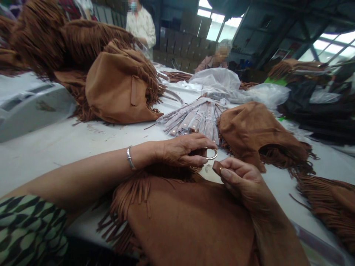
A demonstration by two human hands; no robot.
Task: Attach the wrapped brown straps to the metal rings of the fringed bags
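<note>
A brown fringed suede bag [191, 218] lies at the table's near edge, right in front of me. Above its top edge my left hand [185, 149] is closed on a silver metal ring [212, 153], which sticks out past the fingertips. Close beside the ring, my right hand [241, 177] pinches the end of a brown leather strap [217, 167]; a small gold-coloured spot shows at the thumb. The ring and the strap end are apart. The rest of the strap is hidden behind the fingers.
Plastic-wrapped straps [198, 120] lie fanned out beyond my hands. Another brown bag [249, 129] sits to the right, and a larger one [113, 88] to the left beside a grey plastic bin [36, 107]. Clear plastic bags [216, 79] lie farther back. Two people are across the table.
</note>
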